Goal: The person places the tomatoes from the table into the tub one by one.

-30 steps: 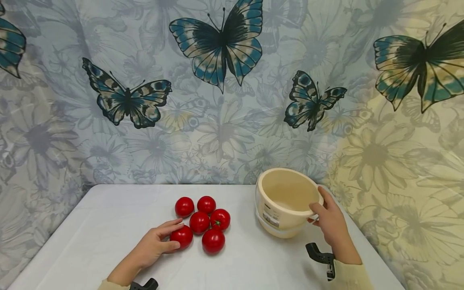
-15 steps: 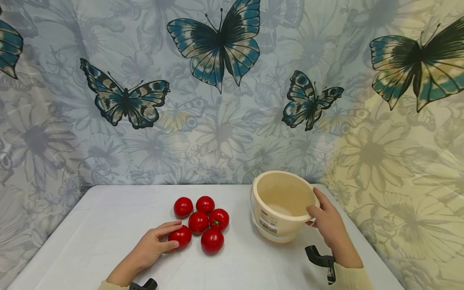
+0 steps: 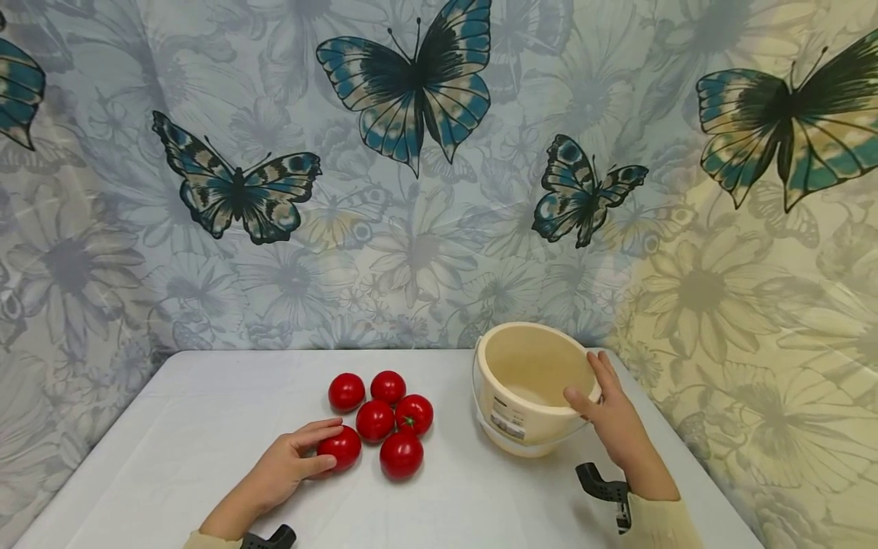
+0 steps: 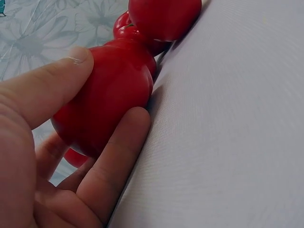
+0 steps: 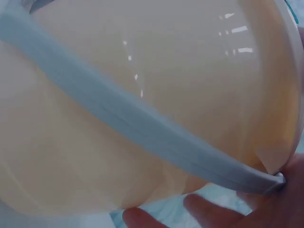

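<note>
My left hand (image 3: 288,467) holds a shiny red tomato (image 3: 341,448) at the front left of a tomato cluster, thumb and fingers on either side of it. The left wrist view shows the thumb on one side of this tomato (image 4: 107,95) and fingers along the other, close over the white cloth. My right hand (image 3: 617,419) is at the right rim of a cream bucket (image 3: 528,412), thumb at the rim and the other fingers extended. In the right wrist view, fingertips (image 5: 202,206) show spread just past the bucket's wall, near the end of its grey handle (image 5: 128,118).
Several more red tomatoes lie grouped mid-table, one of them a tomato with a green stem (image 3: 411,415). A white cloth (image 3: 473,503) covers the table. Behind it hangs a butterfly-print backdrop (image 3: 425,259). The bucket's inside shows bare.
The bucket has shifted slightly left and nearer and sits more level. My right fingers have loosened from its rim and straightened. The left hand stays on its tomato, barely moving.
</note>
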Demonstrator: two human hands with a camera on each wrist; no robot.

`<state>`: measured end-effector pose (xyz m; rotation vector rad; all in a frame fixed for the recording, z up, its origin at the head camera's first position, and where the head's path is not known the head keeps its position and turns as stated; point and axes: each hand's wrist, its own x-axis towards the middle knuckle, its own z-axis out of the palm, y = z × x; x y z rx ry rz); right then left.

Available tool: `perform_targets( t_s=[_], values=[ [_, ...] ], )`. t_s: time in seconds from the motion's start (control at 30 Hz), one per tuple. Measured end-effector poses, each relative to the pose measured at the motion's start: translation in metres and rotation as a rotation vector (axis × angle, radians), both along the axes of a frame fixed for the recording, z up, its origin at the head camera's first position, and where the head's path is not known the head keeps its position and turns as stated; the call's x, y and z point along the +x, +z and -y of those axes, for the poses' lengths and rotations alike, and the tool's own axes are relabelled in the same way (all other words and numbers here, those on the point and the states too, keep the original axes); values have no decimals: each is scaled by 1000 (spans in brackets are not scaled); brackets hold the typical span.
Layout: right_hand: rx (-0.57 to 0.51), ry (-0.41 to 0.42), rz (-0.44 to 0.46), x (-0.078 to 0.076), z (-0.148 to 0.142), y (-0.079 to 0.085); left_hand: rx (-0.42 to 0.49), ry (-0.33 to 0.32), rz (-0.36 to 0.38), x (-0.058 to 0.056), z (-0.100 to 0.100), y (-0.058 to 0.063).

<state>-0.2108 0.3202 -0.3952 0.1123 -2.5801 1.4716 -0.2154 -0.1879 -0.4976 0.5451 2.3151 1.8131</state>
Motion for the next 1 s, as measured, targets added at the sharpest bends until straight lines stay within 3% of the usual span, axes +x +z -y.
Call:
perform_targets(
  t_s=[0.17, 0.4, 0.9, 1.0],
  values=[
    [76, 25, -96, -1, -4, -2, 10, -5, 14, -1, 0, -1],
    [154, 49, -137, -2, -7, -6, 25, -4, 31, -1, 1, -2],
    [172, 15, -108, -3, -5, -3, 4, 28, 34, -1, -1, -2],
    [168, 16, -110, -3, -5, -2, 27, 38, 66, -1, 0, -2]
  ],
)
